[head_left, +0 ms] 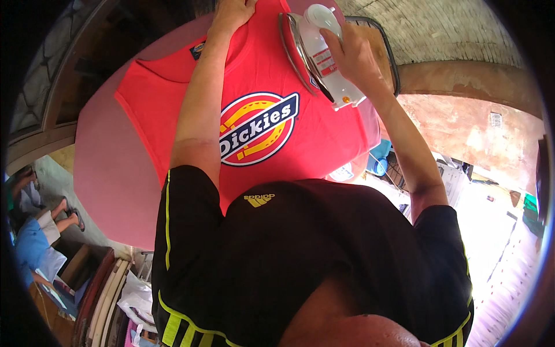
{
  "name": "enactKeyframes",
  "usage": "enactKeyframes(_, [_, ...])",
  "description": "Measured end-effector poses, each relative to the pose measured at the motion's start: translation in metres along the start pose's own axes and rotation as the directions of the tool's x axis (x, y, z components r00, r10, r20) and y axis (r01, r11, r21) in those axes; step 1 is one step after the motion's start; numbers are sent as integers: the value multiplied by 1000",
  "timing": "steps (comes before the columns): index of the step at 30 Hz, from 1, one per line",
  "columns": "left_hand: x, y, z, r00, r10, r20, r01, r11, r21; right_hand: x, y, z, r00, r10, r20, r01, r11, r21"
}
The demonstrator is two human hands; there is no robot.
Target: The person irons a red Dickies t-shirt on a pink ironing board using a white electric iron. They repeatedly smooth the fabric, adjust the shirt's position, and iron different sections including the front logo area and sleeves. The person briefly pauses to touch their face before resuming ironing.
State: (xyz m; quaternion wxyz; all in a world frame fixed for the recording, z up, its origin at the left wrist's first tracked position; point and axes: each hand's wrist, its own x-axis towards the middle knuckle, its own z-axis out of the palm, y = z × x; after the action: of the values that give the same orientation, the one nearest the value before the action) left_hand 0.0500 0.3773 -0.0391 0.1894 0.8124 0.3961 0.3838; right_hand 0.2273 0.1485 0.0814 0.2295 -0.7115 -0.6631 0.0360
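Observation:
A red T-shirt [324, 124] with a round blue, yellow and white emblem lies spread flat on a pink padded table [104, 173]. My left hand [231, 13] rests flat on the shirt at its far end, partly cut off by the top edge of the picture. My right hand [354, 55] grips a white electric iron [324, 66]. The iron is tipped on its side above the shirt's far right part, and its shiny metal soleplate faces left. My black shirt with yellow stripes fills the lower part of the view.
A dark metal-framed stand [388, 49] sits just behind the iron at the table's far right. A brick wall [439, 29] rises beyond it. Another person [32, 237] sits at the lower left near stacked boards and cloth [110, 295]. A blue object [378, 165] lies below the table's right edge.

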Motion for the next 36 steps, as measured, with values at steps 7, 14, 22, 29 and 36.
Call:
enactKeyframes(7, [0,-1,-4,999,34,29,-30,991,-131,68,33,44,971,-220,96,237,825,-514])
enactKeyframes(14, [-6,-14,-14,1000,20,20,-18,995,-98,44,2,24,909,-313,-277,349,933,90])
enactKeyframes(22, [-3,-12,-18,998,-20,60,28,992,-119,59,20,36,925,-333,-181,327,943,-66])
enactKeyframes(29, [-1,-23,-11,996,67,55,-59,988,-143,60,3,25,972,-206,-112,204,979,-25])
enactKeyframes(36, [0,-20,-14,996,72,44,-70,996,-49,70,-13,22,986,-166,-29,157,967,-199])
